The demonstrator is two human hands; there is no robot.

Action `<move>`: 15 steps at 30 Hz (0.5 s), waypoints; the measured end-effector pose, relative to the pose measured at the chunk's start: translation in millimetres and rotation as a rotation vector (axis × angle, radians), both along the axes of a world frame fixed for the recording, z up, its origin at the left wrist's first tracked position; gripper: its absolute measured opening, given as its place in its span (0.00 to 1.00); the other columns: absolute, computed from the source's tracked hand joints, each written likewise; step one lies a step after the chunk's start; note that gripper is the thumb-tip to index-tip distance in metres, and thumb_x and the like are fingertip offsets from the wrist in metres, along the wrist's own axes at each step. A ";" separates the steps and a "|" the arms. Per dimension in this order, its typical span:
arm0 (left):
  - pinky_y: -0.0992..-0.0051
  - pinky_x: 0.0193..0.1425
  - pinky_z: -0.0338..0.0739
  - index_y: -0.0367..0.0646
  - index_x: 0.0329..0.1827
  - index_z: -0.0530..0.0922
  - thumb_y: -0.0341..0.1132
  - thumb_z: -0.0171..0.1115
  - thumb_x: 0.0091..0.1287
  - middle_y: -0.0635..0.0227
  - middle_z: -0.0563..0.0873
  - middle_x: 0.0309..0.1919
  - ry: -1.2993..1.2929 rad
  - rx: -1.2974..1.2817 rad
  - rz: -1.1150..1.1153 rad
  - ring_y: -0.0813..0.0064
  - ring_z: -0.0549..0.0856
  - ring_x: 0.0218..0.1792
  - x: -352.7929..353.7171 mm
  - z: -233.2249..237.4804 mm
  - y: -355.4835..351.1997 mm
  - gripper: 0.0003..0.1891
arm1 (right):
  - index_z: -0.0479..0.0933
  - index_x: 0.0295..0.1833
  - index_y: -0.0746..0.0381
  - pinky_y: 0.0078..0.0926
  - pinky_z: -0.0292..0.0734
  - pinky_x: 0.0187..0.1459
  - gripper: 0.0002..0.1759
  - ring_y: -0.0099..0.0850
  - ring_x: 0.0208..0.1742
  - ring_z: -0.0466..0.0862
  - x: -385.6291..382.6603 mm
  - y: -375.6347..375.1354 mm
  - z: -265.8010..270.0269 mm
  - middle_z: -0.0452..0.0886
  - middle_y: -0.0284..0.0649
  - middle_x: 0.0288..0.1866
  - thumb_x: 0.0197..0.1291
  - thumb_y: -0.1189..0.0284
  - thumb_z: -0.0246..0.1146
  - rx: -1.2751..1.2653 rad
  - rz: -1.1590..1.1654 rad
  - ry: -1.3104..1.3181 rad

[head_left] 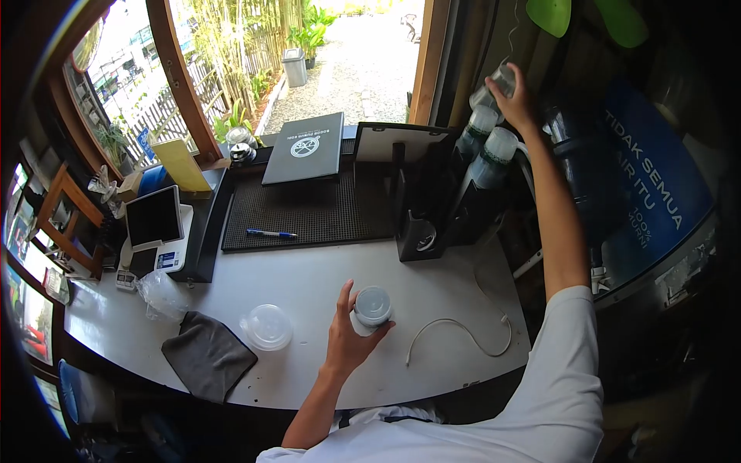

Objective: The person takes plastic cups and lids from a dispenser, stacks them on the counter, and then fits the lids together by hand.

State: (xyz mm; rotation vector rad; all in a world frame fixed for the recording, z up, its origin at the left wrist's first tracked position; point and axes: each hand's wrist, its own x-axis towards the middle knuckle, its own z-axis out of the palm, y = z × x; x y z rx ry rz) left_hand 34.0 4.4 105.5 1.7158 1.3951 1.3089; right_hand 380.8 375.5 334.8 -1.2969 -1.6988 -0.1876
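Near the curved front edge of the white bench [324, 270], the left hand [351, 343] is curling its fingers and thumb around a round, clear plastic cup [373, 305], which is showing its circular end upward. Bare white surface is stretching from this cup back to the ribbed black rubber mat [309, 212], and another strip is running rightward as far as a thin white cable [461, 325], which is looping toward the bench's right side. Beyond that side, the right hand [515, 100] is reaching up and gripping a clear plastic cup-like piece [502, 79] beside two tall stacks of clear cups [499, 145]. A black upright holder [418, 231] is standing below them, blocking the bench's far right corner. To the left hand's left, a round, clear plastic tub [268, 327] is sitting just beside a dark grey cloth [207, 356], which is draping over the front edge. A crumpled clear plastic bag [164, 294] is lying behind the cloth, near a dark-screened tablet [154, 217]. On the mat, a blue-and-white pen [270, 233] is lying near the front border, while a flat black folder with a white round emblem [306, 149] is covering part of the back
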 end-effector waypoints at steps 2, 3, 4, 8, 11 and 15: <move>0.52 0.68 0.78 0.49 0.82 0.47 0.38 0.83 0.55 0.46 0.81 0.62 -0.016 0.014 -0.001 0.49 0.84 0.61 -1.6 9.3 -0.1 0.58 | 0.66 0.75 0.57 0.45 0.75 0.66 0.47 0.54 0.67 0.79 5.3 17.9 -20.6 0.79 0.56 0.65 0.60 0.37 0.67 -0.166 -0.045 -0.010; 0.52 0.68 0.78 0.49 0.82 0.47 0.39 0.83 0.55 0.45 0.81 0.62 -0.015 0.037 0.006 0.49 0.84 0.62 -2.9 15.3 -0.6 0.58 | 0.66 0.75 0.57 0.44 0.74 0.67 0.47 0.52 0.69 0.78 5.1 19.0 -29.2 0.79 0.56 0.64 0.60 0.39 0.68 -0.246 -0.074 -0.002; 0.52 0.69 0.77 0.49 0.82 0.47 0.39 0.83 0.55 0.44 0.81 0.62 -0.016 0.058 0.014 0.48 0.83 0.63 -3.7 22.7 -0.5 0.58 | 0.66 0.75 0.58 0.42 0.73 0.68 0.47 0.50 0.70 0.78 -4.8 6.8 -29.8 0.80 0.56 0.63 0.60 0.40 0.69 -0.328 -0.103 0.003; 0.57 0.68 0.79 0.46 0.81 0.48 0.40 0.85 0.53 0.43 0.83 0.58 -0.004 0.158 0.072 0.53 0.85 0.60 -5.0 48.7 0.3 0.59 | 0.66 0.75 0.56 0.47 0.73 0.69 0.47 0.51 0.69 0.77 -48.9 -62.4 1.9 0.73 0.53 0.70 0.60 0.36 0.66 0.198 -0.085 -0.223; 0.56 0.67 0.79 0.46 0.82 0.47 0.40 0.86 0.52 0.42 0.83 0.59 0.038 0.221 0.083 0.51 0.85 0.60 -2.6 62.8 5.4 0.61 | 0.65 0.76 0.55 0.43 0.82 0.60 0.49 0.45 0.69 0.78 -118.4 -199.7 -4.1 0.71 0.49 0.72 0.54 0.48 0.78 -0.318 0.724 -0.140; 0.54 0.72 0.75 0.46 0.83 0.44 0.43 0.87 0.50 0.38 0.74 0.68 0.007 0.208 0.033 0.45 0.79 0.67 4.1 74.1 5.8 0.65 | 0.64 0.77 0.56 0.45 0.84 0.60 0.45 0.46 0.62 0.84 -169.1 -291.8 -67.4 0.79 0.49 0.63 0.59 0.53 0.76 -0.477 1.001 -0.444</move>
